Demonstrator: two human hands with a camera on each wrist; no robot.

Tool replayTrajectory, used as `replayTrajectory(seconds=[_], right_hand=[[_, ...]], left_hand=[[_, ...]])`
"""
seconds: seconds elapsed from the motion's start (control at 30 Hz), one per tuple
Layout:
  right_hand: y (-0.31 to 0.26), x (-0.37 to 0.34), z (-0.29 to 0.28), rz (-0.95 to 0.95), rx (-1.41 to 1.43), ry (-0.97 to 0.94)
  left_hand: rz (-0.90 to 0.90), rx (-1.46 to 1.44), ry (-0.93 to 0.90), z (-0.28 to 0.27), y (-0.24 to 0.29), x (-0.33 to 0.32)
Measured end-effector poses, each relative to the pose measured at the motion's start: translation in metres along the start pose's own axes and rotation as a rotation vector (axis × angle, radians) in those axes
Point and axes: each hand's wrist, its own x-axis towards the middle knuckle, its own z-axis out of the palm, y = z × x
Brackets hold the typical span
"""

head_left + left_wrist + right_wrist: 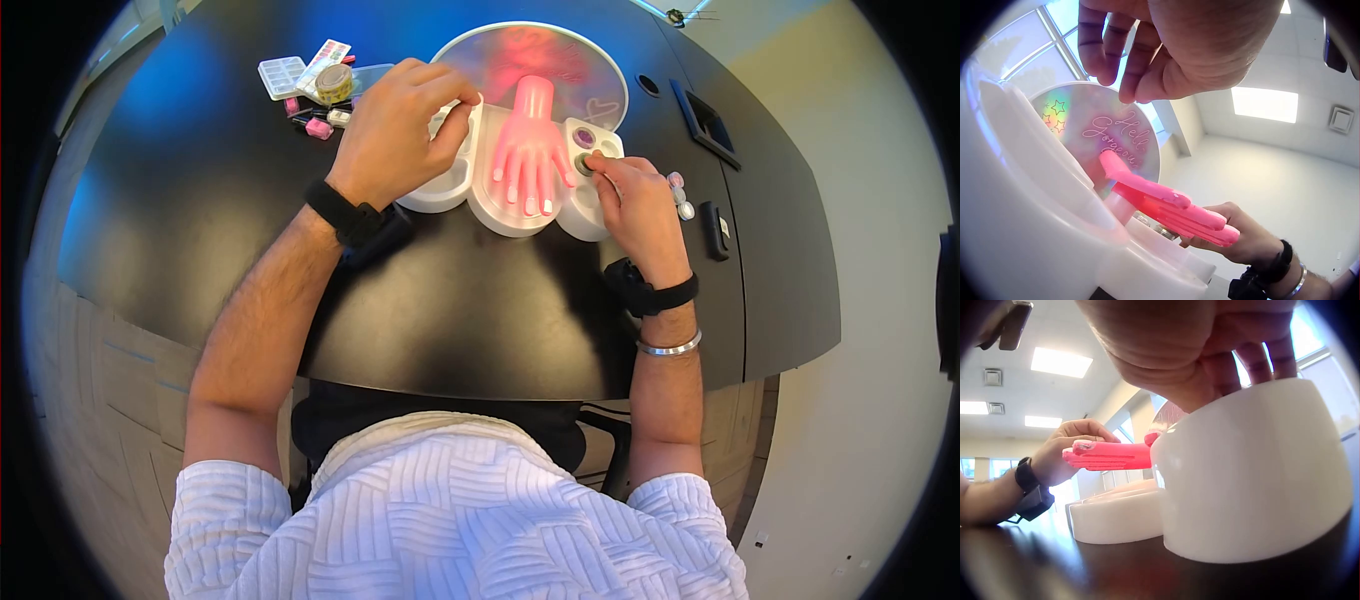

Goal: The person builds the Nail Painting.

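A pink practice hand (528,150) with white-tipped fingers stands in the middle section of a white three-part tray (500,222). My left hand (405,125) hovers over the tray's left section, fingers curled, thumb and index tips close together; I cannot tell whether something tiny is between them. With thumb and fingertips, my right hand (640,205) pinches a small round jar (581,168) in the right section, which the fingers partly cover. A jar with a purple top (584,138) sits just behind it. In the left wrist view both jars lie beyond the pink fingers.
Behind the tray rises a round iridescent panel (1088,128) with script lettering. To the left lie a clear compartment box (282,77), a tape roll (334,84) and several small bottles. On the right are small round pots (684,210), a black device (715,230) and a table recess (705,125).
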Motion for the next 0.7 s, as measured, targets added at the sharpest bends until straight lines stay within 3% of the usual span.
replayTrajectory(seconds=[0.23,0.33,0.4,0.53,0.7], right_hand=[[0.028,-0.006,-0.021,-0.061,0.093,0.089],[0.061,-0.016,-0.044,0.107,0.020,0.194],[0.091,-0.028,-0.050,0.372,0.037,0.258],[0.134,-0.045,-0.058,0.535,-0.120,0.186],[0.153,-0.050,-0.043,0.541,-0.091,0.105]], left_hand=[[0.006,-0.014,0.003,0.000,-0.001,0.000],[0.006,-0.016,0.002,-0.001,0.000,0.001],[0.005,-0.017,0.002,-0.001,-0.001,0.001],[0.006,-0.016,-0.007,-0.002,0.001,0.001],[0.014,-0.022,0.014,0.000,0.001,0.001]])
